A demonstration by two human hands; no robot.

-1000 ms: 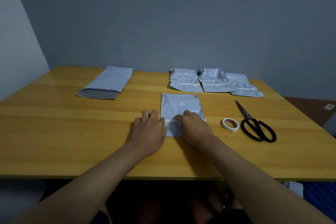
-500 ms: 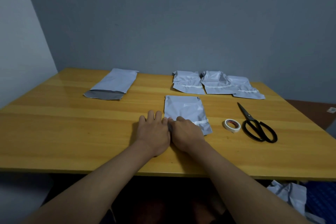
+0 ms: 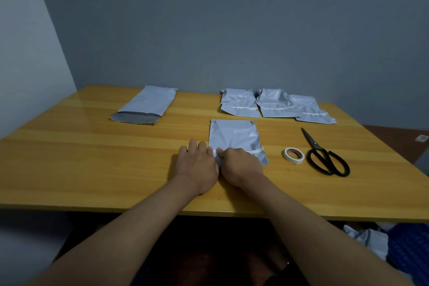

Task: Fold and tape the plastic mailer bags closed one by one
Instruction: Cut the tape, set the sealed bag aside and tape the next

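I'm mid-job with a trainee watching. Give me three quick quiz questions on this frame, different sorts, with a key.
1. True or false: the scissors lie left of the tape roll.
2. How many taped bags lie in the far row? A) two B) three C) five
3. Fill in: both the left hand and the right hand press on the near ____ of the centre bag.

Key: 1 false; 2 B; 3 edge.

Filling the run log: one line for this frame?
step: pressing tape strip | left hand: flat beside folded grey plastic mailer bag | right hand: pressing its taped edge | white tape roll: idle
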